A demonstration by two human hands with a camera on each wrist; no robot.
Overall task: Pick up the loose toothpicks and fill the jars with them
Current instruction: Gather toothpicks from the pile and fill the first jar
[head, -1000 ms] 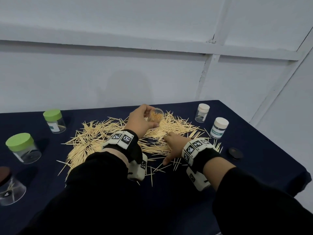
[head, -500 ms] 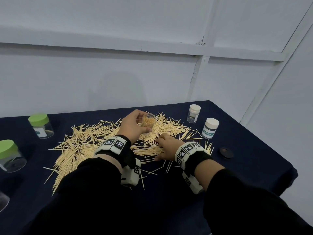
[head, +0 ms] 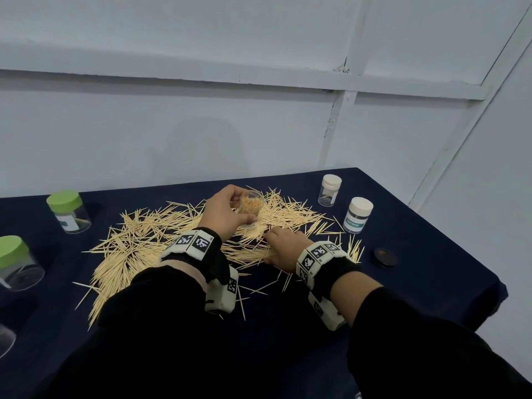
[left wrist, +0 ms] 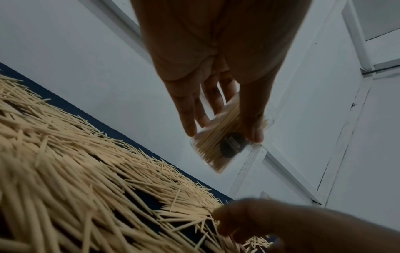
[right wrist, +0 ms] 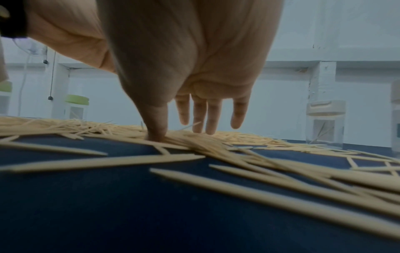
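A wide pile of loose toothpicks (head: 144, 243) covers the middle of the dark blue table (head: 417, 254). My left hand (head: 230, 211) grips a small clear jar (head: 252, 204) packed with toothpicks, tilted just above the pile's far side. The left wrist view shows thumb and fingers round the jar (left wrist: 210, 150). My right hand (head: 280, 246) lies on the pile just in front of the jar. In the right wrist view its thumb (right wrist: 156, 131) presses on the toothpicks (right wrist: 207, 145) and its fingers (right wrist: 213, 119) point straight down at them.
Two green-lidded jars (head: 67, 211) (head: 17, 263) stand at the left, and a clear jar (head: 5, 339) is cut off by the left edge. Two white-lidded jars (head: 330, 190) (head: 357, 215) and a dark round lid (head: 385, 256) sit at the right, near the table's edge.
The head view has swung. My right hand has slid a little farther into the pile, towards the jar. My left hand keeps holding the jar in much the same place.
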